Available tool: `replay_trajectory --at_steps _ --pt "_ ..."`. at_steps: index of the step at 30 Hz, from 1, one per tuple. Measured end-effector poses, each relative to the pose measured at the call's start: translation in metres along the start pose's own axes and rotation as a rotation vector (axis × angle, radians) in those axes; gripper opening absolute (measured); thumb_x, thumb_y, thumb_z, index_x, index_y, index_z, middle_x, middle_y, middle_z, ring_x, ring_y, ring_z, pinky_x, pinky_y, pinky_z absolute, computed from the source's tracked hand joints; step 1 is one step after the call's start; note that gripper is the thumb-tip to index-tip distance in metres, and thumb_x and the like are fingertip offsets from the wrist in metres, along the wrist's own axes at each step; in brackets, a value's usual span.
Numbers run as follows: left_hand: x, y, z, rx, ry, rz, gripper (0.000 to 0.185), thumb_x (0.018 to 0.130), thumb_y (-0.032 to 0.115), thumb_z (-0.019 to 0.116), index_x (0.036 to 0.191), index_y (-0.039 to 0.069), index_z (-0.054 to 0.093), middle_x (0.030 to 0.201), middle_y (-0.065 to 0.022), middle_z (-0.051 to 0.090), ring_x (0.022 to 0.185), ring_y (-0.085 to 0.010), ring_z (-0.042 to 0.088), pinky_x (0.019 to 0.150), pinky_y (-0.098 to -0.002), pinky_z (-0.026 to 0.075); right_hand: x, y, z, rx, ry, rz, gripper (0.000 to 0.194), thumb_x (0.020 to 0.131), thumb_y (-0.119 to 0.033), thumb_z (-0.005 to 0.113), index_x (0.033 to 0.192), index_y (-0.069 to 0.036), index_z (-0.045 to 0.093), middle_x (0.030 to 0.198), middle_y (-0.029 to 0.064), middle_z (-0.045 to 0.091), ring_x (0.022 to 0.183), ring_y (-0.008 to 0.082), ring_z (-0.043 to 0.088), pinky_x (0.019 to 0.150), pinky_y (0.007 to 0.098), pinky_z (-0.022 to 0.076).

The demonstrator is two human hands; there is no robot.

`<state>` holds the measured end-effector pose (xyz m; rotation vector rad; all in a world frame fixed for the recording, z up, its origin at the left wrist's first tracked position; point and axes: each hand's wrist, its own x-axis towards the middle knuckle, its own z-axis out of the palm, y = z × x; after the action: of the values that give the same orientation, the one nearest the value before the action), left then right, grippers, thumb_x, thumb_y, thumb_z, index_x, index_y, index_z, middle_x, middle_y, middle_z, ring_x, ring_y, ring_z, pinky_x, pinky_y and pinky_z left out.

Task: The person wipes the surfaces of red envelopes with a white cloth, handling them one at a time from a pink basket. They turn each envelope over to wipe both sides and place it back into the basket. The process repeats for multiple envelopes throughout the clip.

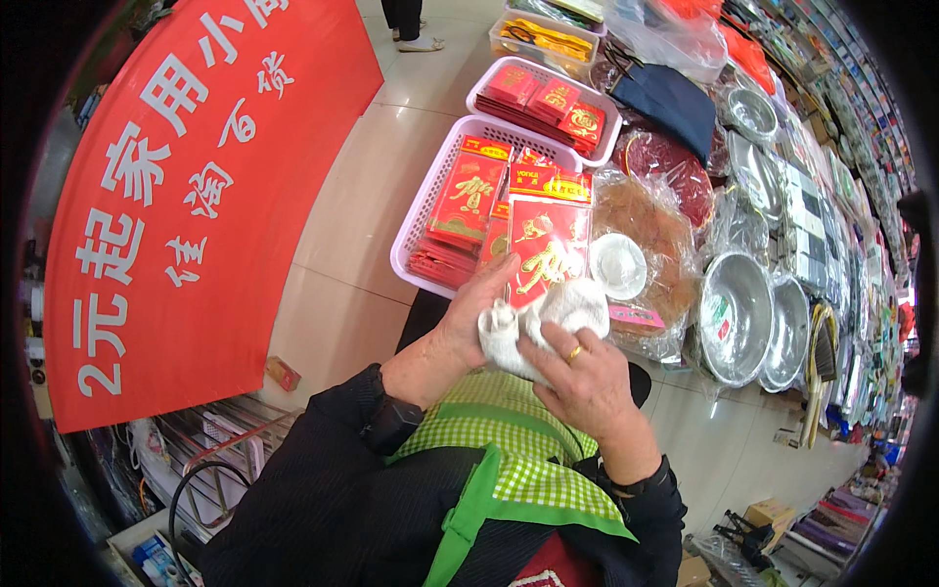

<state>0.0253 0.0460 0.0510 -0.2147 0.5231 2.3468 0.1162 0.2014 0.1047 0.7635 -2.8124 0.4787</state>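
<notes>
A packet of red envelopes with gold print [549, 238] is upright in my left hand [469, 312], in front of the lilac baskets. My right hand [587, 374], with a ring on one finger, grips a bunched white cloth [572, 312] against the packet's lower end. Part of the cloth lies against my left palm. Just beyond, a lilac plastic basket [412, 220] holds more red envelope packets [467, 192]. Behind it, a second pale basket [477, 77] holds stacks of red envelopes [554, 99].
Right of my hands are a small white dish [618, 266], wrapped brown round goods [649, 227], metal basins [736, 319] and brushes [820, 359]. A big red sign [198, 213] hangs at left. A person's legs [402, 18] stand beyond, on the tiled floor.
</notes>
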Motion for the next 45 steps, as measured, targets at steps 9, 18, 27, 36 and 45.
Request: replay_trajectory --at_steps 9,18,27,36,45 --pt "-0.003 0.019 0.005 0.007 -0.079 0.019 0.038 0.103 0.021 0.046 0.138 0.007 0.043 0.132 -0.0111 0.057 0.118 -0.0243 0.06 0.099 -0.0439 0.052 -0.046 0.036 -0.02 0.418 -0.085 0.285 0.053 0.069 -0.017 0.072 0.121 -0.013 0.065 0.111 0.0123 0.066 0.104 0.0284 0.065 0.086 0.0371 0.0527" --pt "-0.004 -0.018 0.005 0.066 -0.181 -0.085 0.037 0.102 0.02 0.049 0.134 0.001 0.048 0.129 -0.0135 0.059 0.115 -0.0237 0.061 0.1 -0.0419 0.05 -0.023 0.062 -0.006 1.485 0.827 0.713 0.048 0.095 -0.023 0.056 0.134 0.002 0.044 0.122 0.0148 0.06 0.108 0.0237 0.062 0.092 0.0375 0.0519" --pt "-0.001 -0.028 -0.001 0.338 0.027 0.118 0.035 0.103 0.021 0.049 0.134 0.006 0.05 0.126 -0.0038 0.06 0.116 -0.0119 0.056 0.099 -0.0304 0.046 -0.026 0.024 0.039 1.271 0.267 0.648 0.04 0.096 -0.013 0.053 0.132 0.004 0.051 0.124 0.0091 0.06 0.111 0.0155 0.056 0.096 0.0312 0.0436" --pt "0.007 -0.062 -0.017 0.389 0.052 -0.221 0.034 0.105 0.028 0.043 0.135 0.015 0.048 0.092 -0.0024 0.057 0.071 -0.0087 0.054 0.059 -0.0244 0.047 -0.015 0.031 0.02 0.728 0.487 0.496 0.044 0.089 -0.008 0.058 0.131 0.006 0.051 0.116 0.016 0.058 0.107 0.0253 0.056 0.095 0.0366 0.0421" --pt "-0.002 -0.049 -0.017 0.152 -0.089 -0.371 0.031 0.103 0.024 0.047 0.133 0.017 0.047 0.078 0.0 0.048 0.051 -0.0083 0.04 0.044 -0.02 0.034 -0.015 0.056 0.037 0.777 0.474 0.661 0.041 0.09 -0.004 0.056 0.13 0.004 0.052 0.112 0.0151 0.06 0.102 0.0244 0.059 0.092 0.0354 0.0445"
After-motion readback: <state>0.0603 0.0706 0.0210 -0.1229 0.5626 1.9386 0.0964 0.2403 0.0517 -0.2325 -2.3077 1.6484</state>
